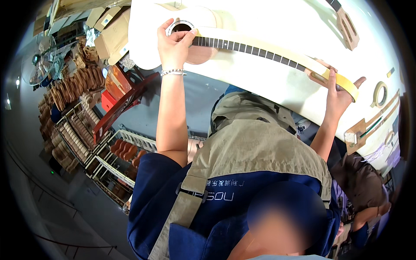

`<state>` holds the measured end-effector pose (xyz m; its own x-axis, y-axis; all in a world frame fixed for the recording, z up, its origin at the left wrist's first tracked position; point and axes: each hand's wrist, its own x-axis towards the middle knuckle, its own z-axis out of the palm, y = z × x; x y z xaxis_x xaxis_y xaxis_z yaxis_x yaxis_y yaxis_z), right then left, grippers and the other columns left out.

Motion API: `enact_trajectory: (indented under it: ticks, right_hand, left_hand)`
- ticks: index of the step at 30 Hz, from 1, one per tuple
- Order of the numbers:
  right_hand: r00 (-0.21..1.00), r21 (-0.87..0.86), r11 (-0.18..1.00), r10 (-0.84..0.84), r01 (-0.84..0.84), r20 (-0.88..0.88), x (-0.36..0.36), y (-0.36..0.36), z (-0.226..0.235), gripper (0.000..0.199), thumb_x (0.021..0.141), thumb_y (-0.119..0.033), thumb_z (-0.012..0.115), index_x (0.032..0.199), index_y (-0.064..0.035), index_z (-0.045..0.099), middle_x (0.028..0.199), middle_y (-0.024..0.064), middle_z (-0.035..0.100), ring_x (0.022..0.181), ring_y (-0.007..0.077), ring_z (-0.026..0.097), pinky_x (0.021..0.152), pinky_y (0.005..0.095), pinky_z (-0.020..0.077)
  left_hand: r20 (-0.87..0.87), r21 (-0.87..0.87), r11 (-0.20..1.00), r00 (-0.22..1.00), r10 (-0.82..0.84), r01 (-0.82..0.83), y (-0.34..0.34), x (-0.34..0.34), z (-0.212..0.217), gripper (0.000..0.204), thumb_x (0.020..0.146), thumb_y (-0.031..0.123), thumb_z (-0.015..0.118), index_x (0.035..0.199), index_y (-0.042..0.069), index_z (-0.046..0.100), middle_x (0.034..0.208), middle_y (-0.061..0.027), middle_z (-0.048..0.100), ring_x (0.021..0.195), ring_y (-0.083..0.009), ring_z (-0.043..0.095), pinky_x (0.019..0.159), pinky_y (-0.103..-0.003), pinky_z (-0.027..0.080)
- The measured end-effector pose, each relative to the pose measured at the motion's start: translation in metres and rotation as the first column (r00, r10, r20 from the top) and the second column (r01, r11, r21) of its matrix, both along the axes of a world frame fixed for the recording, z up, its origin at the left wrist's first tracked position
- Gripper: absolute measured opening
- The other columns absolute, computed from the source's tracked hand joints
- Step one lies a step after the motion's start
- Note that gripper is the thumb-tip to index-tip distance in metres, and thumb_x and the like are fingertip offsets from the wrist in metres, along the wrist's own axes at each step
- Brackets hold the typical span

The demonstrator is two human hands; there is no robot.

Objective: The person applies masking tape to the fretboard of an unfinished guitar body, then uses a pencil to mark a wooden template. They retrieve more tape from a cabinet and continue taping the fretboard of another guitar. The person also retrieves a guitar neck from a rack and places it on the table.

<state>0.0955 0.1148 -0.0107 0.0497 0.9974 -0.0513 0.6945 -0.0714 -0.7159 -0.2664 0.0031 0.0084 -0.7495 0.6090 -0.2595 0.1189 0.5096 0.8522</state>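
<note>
A pale acoustic guitar (203,55) lies on the white tabletop (268,82), its dark fretboard (251,49) running to the right. Along the fretboard's far edge stretches a strip of yellow masking tape (312,64). Beside the soundhole, my left hand (172,48) pinches the strip's end between thumb and finger over the body end of the fretboard. At the headstock end, my right hand (338,103) grips the roll of masking tape (348,86), from which the strip comes. The headstock is partly hidden behind the tape and my fingers.
Another guitar headstock (346,31) rests at the far right of the table. A second tape roll (380,94) and a wooden piece (356,134) lie near the right edge. Cardboard boxes (113,41), a reddish wooden stand (125,97) and racks of wooden parts (76,125) stand left. Another person (362,186) is lower right.
</note>
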Motion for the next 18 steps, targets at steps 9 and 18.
enact_trajectory:
  ticks: [9,18]
  right_hand:
    - [0.989,0.000,1.000,-0.001,0.001,-0.148,0.000,-0.004,-0.004,0.099,0.075,-0.027,0.073,0.136,0.0150,0.007,0.096,0.0167,0.057,0.088,0.0176,0.057,0.080,0.0259,0.0455]
    - [0.992,0.170,0.978,0.122,-0.121,0.007,0.003,-0.003,-0.009,0.097,0.076,-0.021,0.070,0.135,0.0159,0.002,0.088,0.0055,0.068,0.086,0.0163,0.062,0.089,0.0259,0.0430]
  left_hand:
    - [-0.196,-0.101,0.995,0.980,-0.027,0.007,-0.008,-0.012,-0.007,0.067,0.066,0.016,0.079,0.120,-0.002,0.042,0.070,-0.0043,0.062,0.065,-0.0087,0.056,0.063,-0.022,0.047]
    - [-0.658,-0.494,0.743,0.364,-0.659,0.452,-0.016,0.036,-0.013,0.059,0.092,0.036,0.040,0.140,0.004,0.025,0.142,-0.0146,0.032,0.134,-0.0379,0.017,0.108,-0.045,0.016]
